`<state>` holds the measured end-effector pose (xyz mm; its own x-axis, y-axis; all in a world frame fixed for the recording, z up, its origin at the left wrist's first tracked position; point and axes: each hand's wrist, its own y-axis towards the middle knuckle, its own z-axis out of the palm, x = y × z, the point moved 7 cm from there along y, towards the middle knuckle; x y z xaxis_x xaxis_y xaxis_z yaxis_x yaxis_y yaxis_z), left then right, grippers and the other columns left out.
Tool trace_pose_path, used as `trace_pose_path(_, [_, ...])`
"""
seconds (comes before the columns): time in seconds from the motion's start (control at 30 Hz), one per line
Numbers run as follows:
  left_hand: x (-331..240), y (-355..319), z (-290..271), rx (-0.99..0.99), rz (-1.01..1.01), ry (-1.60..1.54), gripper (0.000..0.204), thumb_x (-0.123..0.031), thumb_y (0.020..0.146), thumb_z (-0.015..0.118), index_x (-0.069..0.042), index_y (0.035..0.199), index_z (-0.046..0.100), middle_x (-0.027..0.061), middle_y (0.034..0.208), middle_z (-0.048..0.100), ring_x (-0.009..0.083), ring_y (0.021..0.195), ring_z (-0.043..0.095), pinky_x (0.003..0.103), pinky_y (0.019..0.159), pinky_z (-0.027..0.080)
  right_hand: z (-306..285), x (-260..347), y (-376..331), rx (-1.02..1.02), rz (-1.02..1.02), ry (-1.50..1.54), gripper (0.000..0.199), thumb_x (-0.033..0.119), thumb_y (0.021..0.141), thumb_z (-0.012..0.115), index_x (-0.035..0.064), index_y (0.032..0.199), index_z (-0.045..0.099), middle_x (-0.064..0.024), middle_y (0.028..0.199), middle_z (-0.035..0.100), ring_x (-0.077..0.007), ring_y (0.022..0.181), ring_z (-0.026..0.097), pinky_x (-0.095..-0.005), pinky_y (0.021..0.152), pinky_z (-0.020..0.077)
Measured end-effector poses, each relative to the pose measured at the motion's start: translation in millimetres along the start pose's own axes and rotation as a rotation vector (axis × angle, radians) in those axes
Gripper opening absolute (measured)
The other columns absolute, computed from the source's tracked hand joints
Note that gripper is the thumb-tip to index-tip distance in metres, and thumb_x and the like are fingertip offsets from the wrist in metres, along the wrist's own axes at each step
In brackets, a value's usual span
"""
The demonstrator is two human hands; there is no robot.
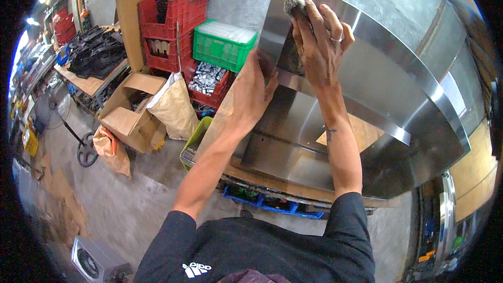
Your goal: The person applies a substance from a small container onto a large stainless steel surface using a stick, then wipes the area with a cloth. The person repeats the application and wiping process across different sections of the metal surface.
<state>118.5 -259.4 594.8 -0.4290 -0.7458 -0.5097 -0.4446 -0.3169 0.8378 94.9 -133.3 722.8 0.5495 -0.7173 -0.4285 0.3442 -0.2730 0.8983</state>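
One fuzzy gray pad (293,4) is at the frame's top middle, held by the right hand (320,42) against a big shiny metal piece (377,91), while the left hand (252,94) grips that piece's left edge.

Wood-edged bench (272,179): large sheet-steel piece (401,97) on top. Concrete floor (141,204): open cardboard box (121,123), orange bag (112,152).

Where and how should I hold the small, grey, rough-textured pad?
Probably grip the small, grey, rough-textured pad by its outer face, coming from the right with the right hand, whose fingers overlap its right side; its opposite face appears to lie against the shiny, bent sheet-metal piece.
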Motion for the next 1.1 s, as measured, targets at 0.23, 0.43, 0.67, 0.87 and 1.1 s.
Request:
trace_pose_path(0.23, [-2,3,4,0.033,-0.118,0.027,0.062,-0.015,0.092,0.079,-0.004,0.140,0.041,0.0222,0.118,0.072,0.0431,0.106,0.073,0.050,0.088,0.060,15,6,29,0.031,-0.017,0.036,0.038,0.021,0.089,0.083,0.0211,0.127,0.076,0.0102,0.144,0.064,-0.0178,0.133,0.052,-0.0420,0.108,0.0337])
trace_pose_path(0.43, [-6,1,3,-0.017,-0.067,0.016,0.063,-0.015,0.092,0.080,-0.003,0.140,0.041,0.0222,0.119,0.072,0.0423,0.108,0.073,0.048,0.088,0.060,1,3,6,0.037,-0.033,-0.036,0.035,0.025,0.091,0.081,0.0178,0.126,0.076,0.0087,0.146,0.061,-0.0161,0.132,0.053,-0.0414,0.107,0.0345])
trace_pose_path(0.67, [-6,3,1,0.043,-0.102,-0.028,0.063,-0.011,0.092,0.078,-0.002,0.141,0.040,0.0230,0.122,0.071,0.0417,0.109,0.073,0.048,0.089,0.060,2,8,4,0.047,-0.018,-0.016,0.036,0.024,0.092,0.079,0.0175,0.127,0.075,0.0069,0.145,0.060,-0.0183,0.130,0.053,-0.0428,0.107,0.0336])
trace_pose_path(0.87, [-13,6,7,0.047,-0.121,0.014,0.065,-0.012,0.091,0.079,-0.002,0.142,0.040,0.0225,0.123,0.071,0.0428,0.110,0.072,0.049,0.090,0.059,15,1,21,0.000,-0.044,-0.012,0.034,0.025,0.089,0.080,0.0180,0.123,0.078,0.0064,0.148,0.059,-0.0165,0.131,0.052,-0.0434,0.106,0.0341])
trace_pose_path(1.1, [-6,0,-2,0.026,-0.075,0.001,0.067,-0.013,0.091,0.079,-0.004,0.143,0.038,0.0217,0.121,0.072,0.0433,0.110,0.072,0.049,0.090,0.059,0,6,-5,0.040,0.005,0.019,0.034,0.024,0.090,0.078,0.0174,0.124,0.076,0.0076,0.147,0.060,-0.0158,0.130,0.052,-0.0441,0.107,0.0344])
